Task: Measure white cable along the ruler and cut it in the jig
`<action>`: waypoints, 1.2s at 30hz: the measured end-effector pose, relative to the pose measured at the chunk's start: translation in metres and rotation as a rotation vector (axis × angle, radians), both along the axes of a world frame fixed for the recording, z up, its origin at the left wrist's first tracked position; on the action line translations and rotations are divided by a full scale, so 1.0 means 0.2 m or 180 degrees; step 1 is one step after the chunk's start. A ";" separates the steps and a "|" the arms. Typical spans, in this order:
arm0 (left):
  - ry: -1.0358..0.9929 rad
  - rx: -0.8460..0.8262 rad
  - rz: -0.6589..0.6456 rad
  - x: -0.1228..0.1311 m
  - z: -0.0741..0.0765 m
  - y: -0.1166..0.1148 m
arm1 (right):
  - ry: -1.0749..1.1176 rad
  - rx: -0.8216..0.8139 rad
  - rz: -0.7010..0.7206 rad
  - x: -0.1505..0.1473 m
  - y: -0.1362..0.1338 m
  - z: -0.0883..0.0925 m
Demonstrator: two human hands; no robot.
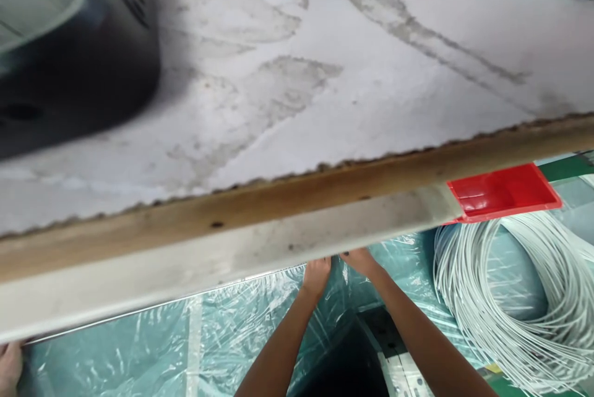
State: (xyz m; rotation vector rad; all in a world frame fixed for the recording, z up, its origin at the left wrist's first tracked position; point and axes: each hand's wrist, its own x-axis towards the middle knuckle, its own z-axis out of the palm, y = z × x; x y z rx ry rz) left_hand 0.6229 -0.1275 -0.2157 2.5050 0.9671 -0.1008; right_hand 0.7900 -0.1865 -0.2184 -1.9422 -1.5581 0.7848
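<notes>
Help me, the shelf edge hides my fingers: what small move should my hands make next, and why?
Probably draw both hands back toward you. The left hand and right hand reach under the shelf edge over clear plastic bags, so the fingertips are hidden and the grip cannot be checked.

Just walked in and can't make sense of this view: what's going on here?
A person reaches both arms forward under the edge of a stained white board. The left hand and right hand sit close together, fingers hidden behind the board. Below lies clear plastic sheeting, with a coil of white cable at right and a red tray.
</notes>
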 end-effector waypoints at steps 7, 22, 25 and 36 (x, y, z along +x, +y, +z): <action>0.0006 -0.0416 0.0001 -0.02 -0.01 0.09 | 0.0059 0.0064 -0.0036 -0.01 0.00 0.02; -0.0168 -0.0346 -0.0184 0.05 -0.05 0.08 | -0.0065 -0.0052 -0.0036 0.07 0.02 0.03; -0.0163 -0.0231 -0.0106 0.06 -0.06 0.09 | -0.0059 -0.0053 -0.0041 0.07 0.02 0.03; -0.0170 -0.0303 -0.0241 0.05 -0.05 0.09 | -0.0038 -0.0076 -0.0061 0.06 0.02 0.04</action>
